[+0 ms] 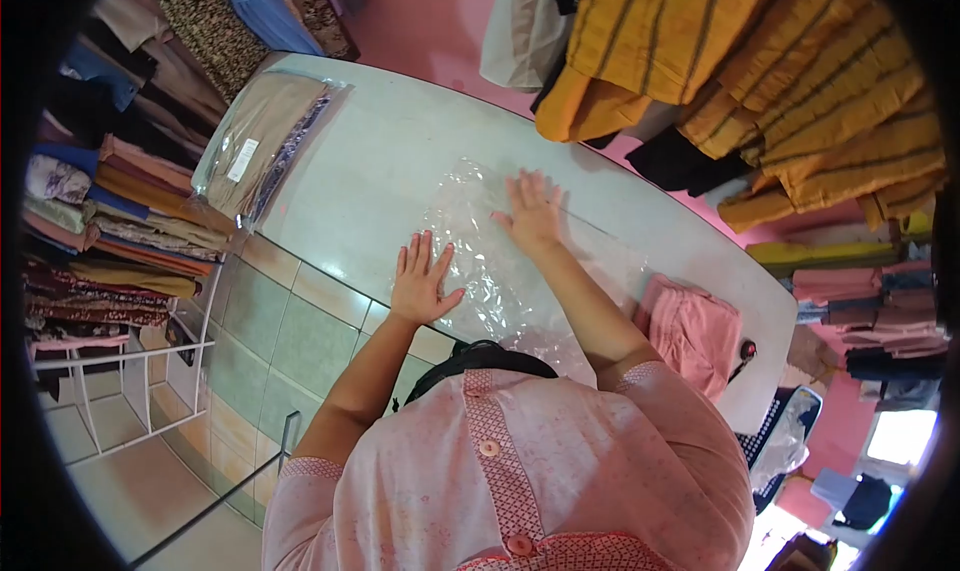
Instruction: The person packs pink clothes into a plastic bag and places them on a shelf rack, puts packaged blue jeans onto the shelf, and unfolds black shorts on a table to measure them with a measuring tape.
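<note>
A clear plastic bag (490, 271) lies spread on the pale table (370, 141) in front of me, wrinkled and shiny. My left hand (422, 286) rests flat at its near left edge, fingers spread and holding nothing. Farther out, my right hand (532, 211) presses on the bag's upper part with the fingers apart. To the right of my right forearm sits a folded pink garment (690, 336). Beside that garment lies a small dark object with a red part (746, 351), too small to name.
Packed folded clothes (270, 141) in clear plastic lie at the table's far left end. Mustard striped garments (680, 31) hang over the far right side. Shelves of folded fabric (120, 241) stand at left, above a white rack (130, 381). A dark blue basket (770, 441) holds plastic at right.
</note>
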`<state>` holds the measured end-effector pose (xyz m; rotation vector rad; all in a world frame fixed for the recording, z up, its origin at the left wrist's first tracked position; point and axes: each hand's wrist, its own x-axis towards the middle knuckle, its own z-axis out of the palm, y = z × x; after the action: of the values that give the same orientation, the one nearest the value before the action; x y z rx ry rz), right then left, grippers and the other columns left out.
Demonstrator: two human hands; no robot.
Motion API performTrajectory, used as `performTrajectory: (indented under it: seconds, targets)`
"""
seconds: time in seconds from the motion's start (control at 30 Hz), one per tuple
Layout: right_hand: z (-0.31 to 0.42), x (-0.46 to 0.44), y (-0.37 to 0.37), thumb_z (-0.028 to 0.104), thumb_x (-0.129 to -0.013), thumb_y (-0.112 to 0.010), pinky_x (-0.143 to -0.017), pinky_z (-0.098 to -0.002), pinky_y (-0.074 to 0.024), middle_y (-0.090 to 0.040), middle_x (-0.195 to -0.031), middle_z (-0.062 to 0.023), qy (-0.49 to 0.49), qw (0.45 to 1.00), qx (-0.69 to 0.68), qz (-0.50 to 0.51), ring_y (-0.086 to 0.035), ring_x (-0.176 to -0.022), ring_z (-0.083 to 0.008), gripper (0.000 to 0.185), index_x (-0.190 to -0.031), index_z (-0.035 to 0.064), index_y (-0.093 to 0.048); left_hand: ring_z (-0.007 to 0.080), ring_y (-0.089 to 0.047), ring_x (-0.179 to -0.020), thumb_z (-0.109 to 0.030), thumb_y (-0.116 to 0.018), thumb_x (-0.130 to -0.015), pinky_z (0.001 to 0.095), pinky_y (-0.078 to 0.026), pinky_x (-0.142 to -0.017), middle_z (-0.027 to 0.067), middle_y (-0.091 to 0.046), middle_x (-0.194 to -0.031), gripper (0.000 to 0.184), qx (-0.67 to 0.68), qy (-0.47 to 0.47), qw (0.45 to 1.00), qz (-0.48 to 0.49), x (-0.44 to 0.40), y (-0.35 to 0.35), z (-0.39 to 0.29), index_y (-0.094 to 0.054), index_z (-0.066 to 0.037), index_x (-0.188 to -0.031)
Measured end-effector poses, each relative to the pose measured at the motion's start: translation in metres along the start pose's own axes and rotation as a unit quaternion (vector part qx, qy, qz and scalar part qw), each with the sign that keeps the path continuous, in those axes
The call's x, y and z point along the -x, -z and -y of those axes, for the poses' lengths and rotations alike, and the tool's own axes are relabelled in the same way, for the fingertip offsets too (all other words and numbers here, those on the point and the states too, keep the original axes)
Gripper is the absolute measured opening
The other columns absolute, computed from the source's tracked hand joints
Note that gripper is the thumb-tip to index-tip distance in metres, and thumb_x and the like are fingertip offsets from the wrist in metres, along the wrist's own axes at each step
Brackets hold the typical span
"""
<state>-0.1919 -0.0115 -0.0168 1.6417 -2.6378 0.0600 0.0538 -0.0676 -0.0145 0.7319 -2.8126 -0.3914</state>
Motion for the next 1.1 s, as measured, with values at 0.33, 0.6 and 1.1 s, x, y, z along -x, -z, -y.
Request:
performTrajectory:
  seconds: [0.33,0.6,1.1]
  targets:
    - [-0.107,0.138,-0.005,0.054,-0.084,-0.048,-0.106,-0.0573,-0.0131,-0.022,-0.147,-0.0105,-0.194,0.981,-0.028,0.004,-0.015,-0.137,-0.0319,0.068,-0.14,0.0193,-0.031,0.0437,-0.015,-0.134,-0.051,-0.057,-0.076,0.0559,-0.014,-0.106,0.0259,-0.016,-0.146,0.08,-0.022,-0.022,0.999,0.0,0.003,-0.008,0.001,-0.03,-0.014,-0.141]
    - [0.004,0.217,0.014,0.047,-0.081,-0.056,-0.106,-0.057,-0.0174,-0.028,-0.145,-0.0101,0.042,0.996,-0.083,-0.004,-0.022,-0.134,-0.0326,0.062,-0.136,0.0241,-0.037,0.0418,-0.015,-0.135,-0.051,-0.057,-0.075,0.0542,-0.013,-0.107,0.0257,-0.017,-0.145,0.079,-0.046,-0.027,0.999,-0.006,0.004,-0.016,0.0,-0.03,-0.013,-0.14]
    - [-0.042,0.301,0.017,0.028,-0.081,-0.061,-0.104,-0.0524,-0.0255,-0.033,-0.141,-0.0129,-0.159,0.959,-0.168,-0.163,-0.025,-0.132,-0.0368,0.054,-0.131,0.0188,-0.044,0.0443,-0.016,-0.133,-0.035,-0.062,-0.081,0.0575,-0.016,-0.104,0.0233,-0.021,-0.145,0.066,0.269,-0.012,0.962,-0.034,-0.01,-0.022,0.039,-0.037,-0.013,-0.137]
